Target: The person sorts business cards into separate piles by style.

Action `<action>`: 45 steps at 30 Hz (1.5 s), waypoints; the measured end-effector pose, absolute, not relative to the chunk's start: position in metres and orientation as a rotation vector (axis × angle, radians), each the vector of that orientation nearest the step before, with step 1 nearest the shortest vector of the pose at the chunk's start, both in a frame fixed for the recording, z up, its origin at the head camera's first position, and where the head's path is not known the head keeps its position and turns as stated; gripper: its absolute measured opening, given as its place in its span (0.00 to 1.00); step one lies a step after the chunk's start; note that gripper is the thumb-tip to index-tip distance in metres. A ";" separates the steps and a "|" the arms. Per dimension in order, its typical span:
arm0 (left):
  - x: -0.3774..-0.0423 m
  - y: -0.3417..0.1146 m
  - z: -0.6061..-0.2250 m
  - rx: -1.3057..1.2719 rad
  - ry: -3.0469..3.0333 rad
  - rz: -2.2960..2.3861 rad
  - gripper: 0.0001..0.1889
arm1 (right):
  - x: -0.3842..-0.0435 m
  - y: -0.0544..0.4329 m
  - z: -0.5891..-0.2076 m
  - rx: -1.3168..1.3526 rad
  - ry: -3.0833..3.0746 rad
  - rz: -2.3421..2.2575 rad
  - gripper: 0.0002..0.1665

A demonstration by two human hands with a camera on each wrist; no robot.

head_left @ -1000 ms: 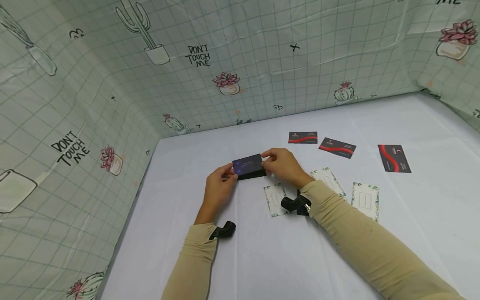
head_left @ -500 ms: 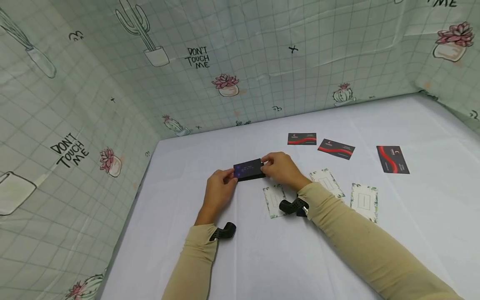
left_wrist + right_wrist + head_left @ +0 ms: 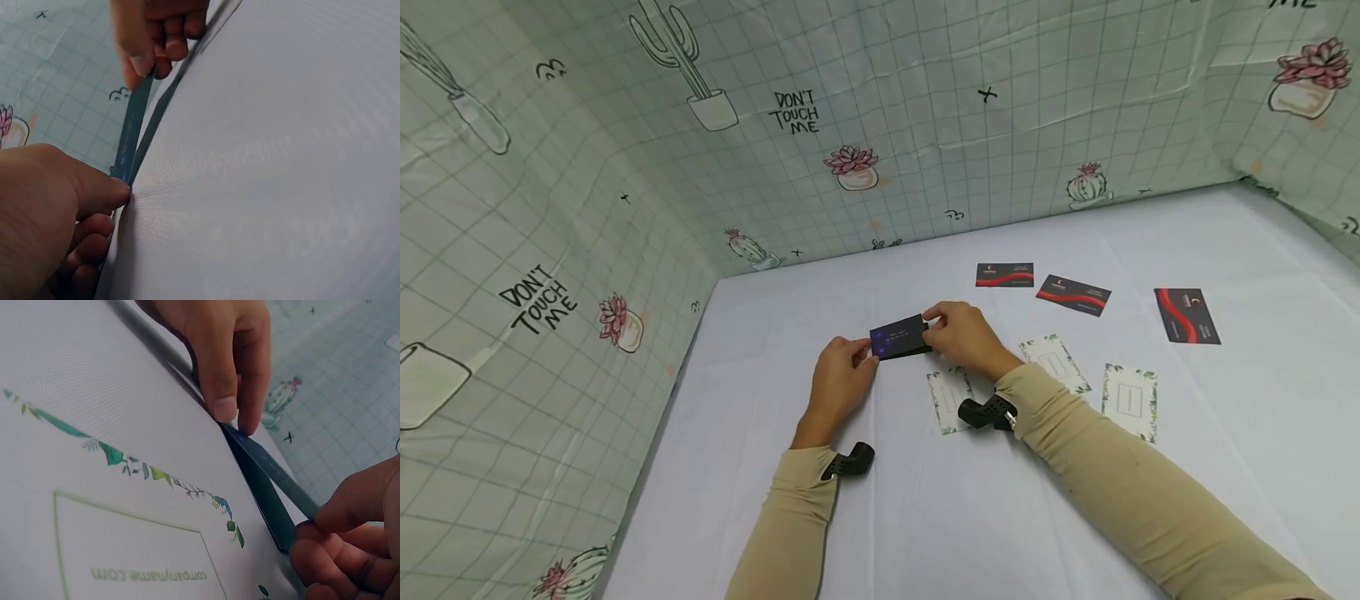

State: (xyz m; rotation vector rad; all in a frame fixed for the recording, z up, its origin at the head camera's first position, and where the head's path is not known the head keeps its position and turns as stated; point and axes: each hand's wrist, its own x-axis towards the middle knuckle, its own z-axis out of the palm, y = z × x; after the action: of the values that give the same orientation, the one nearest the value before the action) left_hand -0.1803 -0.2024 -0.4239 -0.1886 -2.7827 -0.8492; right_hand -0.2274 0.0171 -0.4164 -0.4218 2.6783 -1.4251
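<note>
My left hand (image 3: 840,377) and right hand (image 3: 964,335) are finger-pinching a blue-flecked black card (image 3: 897,337), tilted over perhaps another dark card (image 3: 265,489) on the white desk (image 3: 925,525); I'm seemingly partway, with red-striped black cards (image 3: 1073,296) and leaf-bordered white cards (image 3: 1131,403) lying scattered.

Left arm: a long, plain tan cloth sleeve (image 3: 793,517), creased below its wrist-length cuff
Left wrist: a matte black, curved wrist-worn camera mount (image 3: 853,460) with a rounded, stubby end
Right arm: a matching tan fabric sleeve (image 3: 1120,467), softly wrinkled along its length
Right wrist: a second black, hooked wrist-worn mount (image 3: 981,412), a small silvery piece at its band
Hands: bare left hand (image 3: 841,379) and bare right hand (image 3: 964,337)
</note>
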 end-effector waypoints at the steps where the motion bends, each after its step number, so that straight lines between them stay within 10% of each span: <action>1: -0.180 -0.202 -0.423 -0.184 -2.792 -0.837 0.15 | -0.227 0.017 -0.416 -0.421 2.679 -1.415 0.22; 45: -0.175 -0.201 -0.420 -0.113 -2.773 -0.849 0.16 | -0.231 0.041 -0.385 -0.354 2.584 -1.449 0.18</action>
State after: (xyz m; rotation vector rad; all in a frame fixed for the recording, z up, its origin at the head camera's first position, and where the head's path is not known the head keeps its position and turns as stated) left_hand -0.1754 -0.2006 -0.4203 -0.1130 -2.7732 -0.8493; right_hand -0.2314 0.0412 -0.3853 -0.3537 2.5836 -1.4486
